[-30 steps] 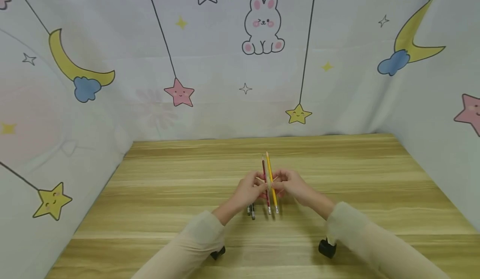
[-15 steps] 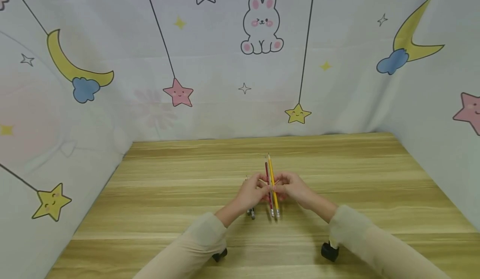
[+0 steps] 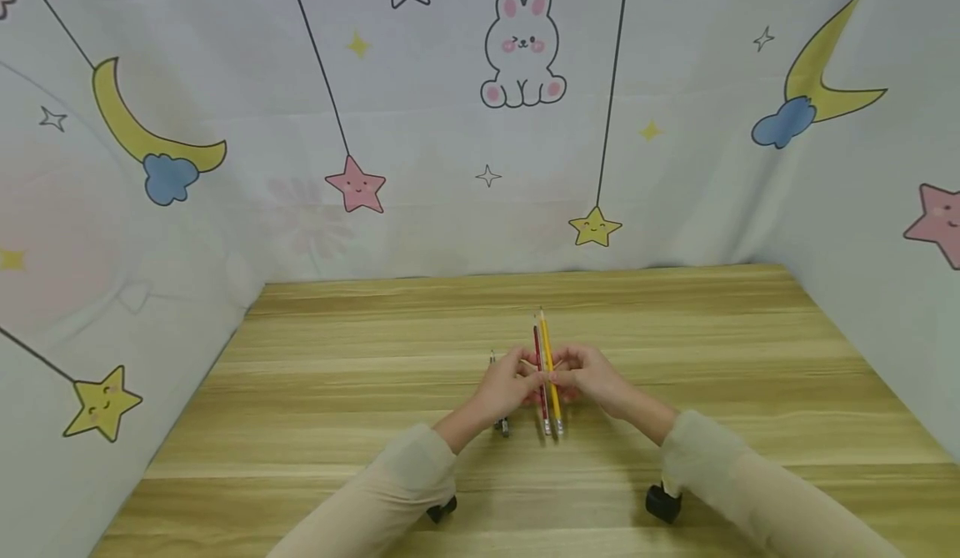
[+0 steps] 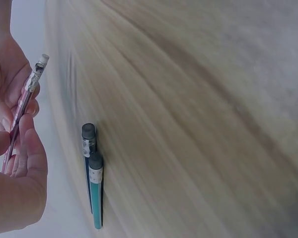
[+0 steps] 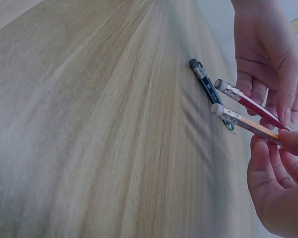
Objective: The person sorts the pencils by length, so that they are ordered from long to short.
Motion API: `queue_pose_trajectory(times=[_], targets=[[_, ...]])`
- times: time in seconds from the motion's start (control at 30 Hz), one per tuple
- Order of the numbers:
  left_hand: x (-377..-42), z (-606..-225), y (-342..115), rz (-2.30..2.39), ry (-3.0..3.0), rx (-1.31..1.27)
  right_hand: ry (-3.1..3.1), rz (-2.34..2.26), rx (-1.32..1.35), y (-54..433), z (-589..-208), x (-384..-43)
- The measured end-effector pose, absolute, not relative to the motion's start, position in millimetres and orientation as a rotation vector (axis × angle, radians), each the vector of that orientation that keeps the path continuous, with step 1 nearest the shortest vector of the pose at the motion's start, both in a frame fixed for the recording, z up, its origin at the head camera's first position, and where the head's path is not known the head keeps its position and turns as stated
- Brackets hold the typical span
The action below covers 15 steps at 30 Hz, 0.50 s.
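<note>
My left hand (image 3: 510,387) pinches a red pencil (image 3: 542,404) between thumb and fingers, its white eraser end toward me. Right beside it, my right hand (image 3: 588,379) pinches a yellow pencil (image 3: 557,408) the same way. Both pencils are held side by side above the table, nearly parallel, tips pointing away. In the right wrist view the erasers of the red pencil (image 5: 256,106) and the yellow pencil (image 5: 243,121) stand a little apart. Two dark green pencils (image 4: 95,191) with black erasers lie together on the table, partly behind my left hand in the head view.
The wood-grain table (image 3: 337,333) is bounded at the back and sides by a white cloth (image 3: 420,141) printed with stars, moons and rabbits. Black wrist devices (image 3: 663,504) hang under both sleeves, close to the table's near part.
The two hands have shifted slightly right and toward me with their pencils. The red and yellow pencils have come closer to parallel, and the green pencils' tips now show beyond the left hand.
</note>
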State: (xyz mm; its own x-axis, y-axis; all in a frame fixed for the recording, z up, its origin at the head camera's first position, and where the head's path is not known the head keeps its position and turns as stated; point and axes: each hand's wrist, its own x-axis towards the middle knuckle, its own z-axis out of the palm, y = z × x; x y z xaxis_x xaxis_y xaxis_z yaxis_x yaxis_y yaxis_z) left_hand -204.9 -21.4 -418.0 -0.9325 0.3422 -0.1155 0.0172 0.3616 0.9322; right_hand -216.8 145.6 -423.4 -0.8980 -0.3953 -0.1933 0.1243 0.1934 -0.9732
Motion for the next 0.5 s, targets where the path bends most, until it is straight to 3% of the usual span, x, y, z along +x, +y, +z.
queue_pose_trajectory(times=[0.5], targets=[[-206.2, -420.0, -18.9, 1.612, 2.316, 0.264, 2.225, -1.686, -0.121, 162.8, -428.0, -225.5]])
